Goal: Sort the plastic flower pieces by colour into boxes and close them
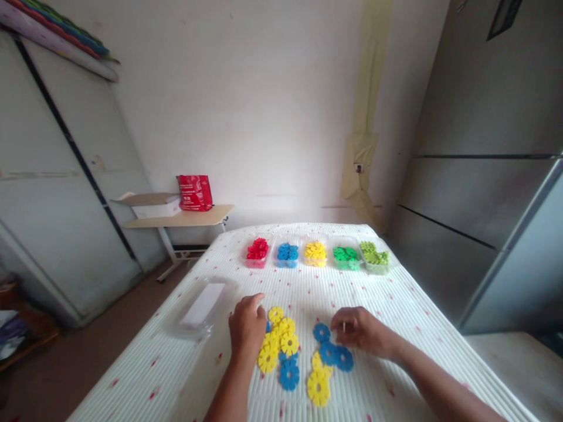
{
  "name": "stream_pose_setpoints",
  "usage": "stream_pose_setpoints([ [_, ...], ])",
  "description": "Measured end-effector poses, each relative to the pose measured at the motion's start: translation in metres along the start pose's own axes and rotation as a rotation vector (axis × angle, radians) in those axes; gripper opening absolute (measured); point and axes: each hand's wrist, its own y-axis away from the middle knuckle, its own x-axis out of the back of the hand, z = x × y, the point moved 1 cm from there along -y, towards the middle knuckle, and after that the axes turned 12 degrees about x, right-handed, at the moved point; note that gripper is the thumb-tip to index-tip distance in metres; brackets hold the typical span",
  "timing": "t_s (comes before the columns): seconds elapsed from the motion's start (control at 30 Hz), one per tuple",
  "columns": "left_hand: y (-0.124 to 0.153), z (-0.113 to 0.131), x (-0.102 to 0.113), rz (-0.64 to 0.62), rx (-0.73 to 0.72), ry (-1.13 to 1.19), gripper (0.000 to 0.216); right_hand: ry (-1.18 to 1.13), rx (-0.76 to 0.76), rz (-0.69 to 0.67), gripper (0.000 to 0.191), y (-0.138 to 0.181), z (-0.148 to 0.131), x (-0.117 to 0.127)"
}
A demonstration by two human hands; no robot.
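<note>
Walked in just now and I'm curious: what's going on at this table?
A person is working at a cloth-covered table. Their left hand rests on a cluster of yellow flower-shaped discs, and their right hand touches the blue discs beside it. Along the far edge, five clear tubs hold discs sorted by colour: red, blue, yellow, green and light green. A clear tray lies to the left.

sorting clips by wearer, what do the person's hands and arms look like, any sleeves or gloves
The left hand and right hand are bare, no gloves. The forearms are uncovered to the picture's edge, no sleeves. No watch or bracelet at either wrist.
</note>
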Motion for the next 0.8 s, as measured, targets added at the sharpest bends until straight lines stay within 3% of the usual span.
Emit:
stream_pose_setpoints([
  [0.17, -0.011, -0.014, -0.004, 0.011, 0.06, 0.107, 0.03, 0.352, 0.01, -0.12, 0.041, 0.002, -0.014, -0.019],
  [0.33, -0.012, -0.017, -0.007, 0.021, 0.067, 0.14, 0.029, 0.441, 0.015, -0.147, 0.036, -0.003, -0.014, -0.029],
  [0.47, -0.01, -0.015, -0.006, 0.02, 0.057, 0.168, 0.028, 0.304, -0.059, -0.041, 0.028, -0.007, -0.011, -0.014],
  [0.6, -0.01, -0.014, -0.007, 0.013, 0.061, 0.191, 0.028, 0.331, -0.125, 0.114, 0.027, -0.015, -0.007, -0.001],
  [0.8, -0.01, -0.014, -0.008, 0.009, 0.047, 0.204, 0.028, 0.528, -0.114, -0.086, 0.03, -0.032, -0.014, -0.02],
])
